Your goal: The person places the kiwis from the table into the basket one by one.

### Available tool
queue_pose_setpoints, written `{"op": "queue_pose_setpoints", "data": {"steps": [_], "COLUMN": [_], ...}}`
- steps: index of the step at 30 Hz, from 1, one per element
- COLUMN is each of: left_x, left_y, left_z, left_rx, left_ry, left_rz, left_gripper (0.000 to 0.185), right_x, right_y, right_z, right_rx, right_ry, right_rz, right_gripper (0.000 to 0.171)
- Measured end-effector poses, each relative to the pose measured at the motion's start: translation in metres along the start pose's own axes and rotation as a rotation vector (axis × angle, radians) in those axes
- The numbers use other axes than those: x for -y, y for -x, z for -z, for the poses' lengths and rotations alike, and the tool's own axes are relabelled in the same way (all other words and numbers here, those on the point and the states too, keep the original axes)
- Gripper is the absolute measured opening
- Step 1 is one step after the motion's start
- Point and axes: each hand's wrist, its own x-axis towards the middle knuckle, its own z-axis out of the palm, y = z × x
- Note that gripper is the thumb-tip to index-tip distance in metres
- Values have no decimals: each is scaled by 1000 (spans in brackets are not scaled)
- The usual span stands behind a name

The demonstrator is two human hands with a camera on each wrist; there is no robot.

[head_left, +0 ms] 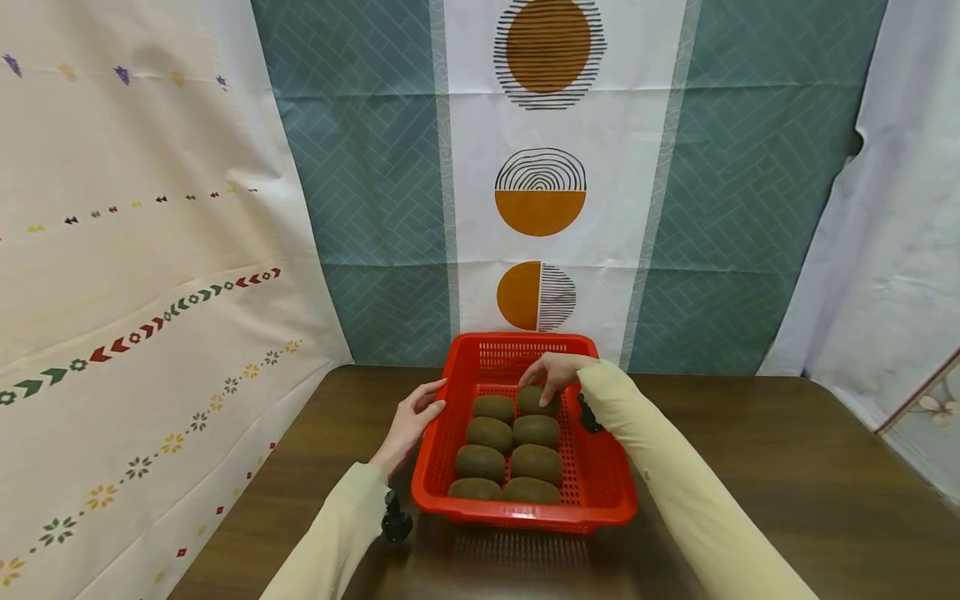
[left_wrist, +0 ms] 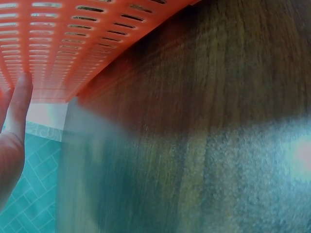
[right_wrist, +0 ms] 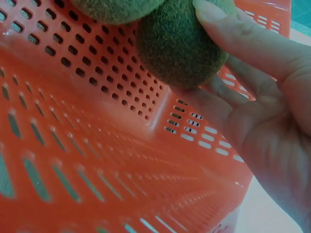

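A red slotted plastic basket (head_left: 592, 483) stands on the dark wooden table and holds several brown kiwis in two rows. My right hand (head_left: 551, 375) reaches into its far end and curls round the far-right kiwi (head_left: 534, 402); the right wrist view shows fingers (right_wrist: 252, 53) and thumb wrapped on that kiwi (right_wrist: 180, 48) just above the basket floor (right_wrist: 97, 145). My left hand (head_left: 412, 421) lies with straight fingers against the basket's left outer wall. In the left wrist view its fingers (left_wrist: 17, 107) touch the basket wall (left_wrist: 63, 43).
The dark wooden table (head_left: 787, 475) stretches right and in front of the basket. Patterned cloth hangs behind (head_left: 540, 192) and along the left side (head_left: 135, 333). A white curtain (head_left: 892, 250) hangs at the right.
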Motion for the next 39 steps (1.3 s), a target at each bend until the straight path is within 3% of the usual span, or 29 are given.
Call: {"op": "queue_pose_setpoints", "data": {"steps": [15, 23, 30, 34, 39], "left_x": [-1, 0, -17, -26, -14], "left_y": [0, -1, 0, 3, -1], "left_z": [-3, -4, -3, -2, 4], "left_rx": [-2, 17, 43, 50, 17], "left_ry": [16, 17, 16, -46, -210], "left_rz": [18, 19, 67, 89, 81], "left_gripper": [42, 42, 44, 45, 42], "right_x": [-11, -9, 3, 9, 15], "right_y": [0, 3, 8, 11, 18], "right_z": [-13, -14, -10, -8, -6], "right_rx": [48, 6, -44, -55, -74], "right_ry": [-44, -98, -105, -101, -66], "right_rz": [-37, -89, -142, -134, -108], "right_gripper": [47, 45, 44, 44, 41]}}
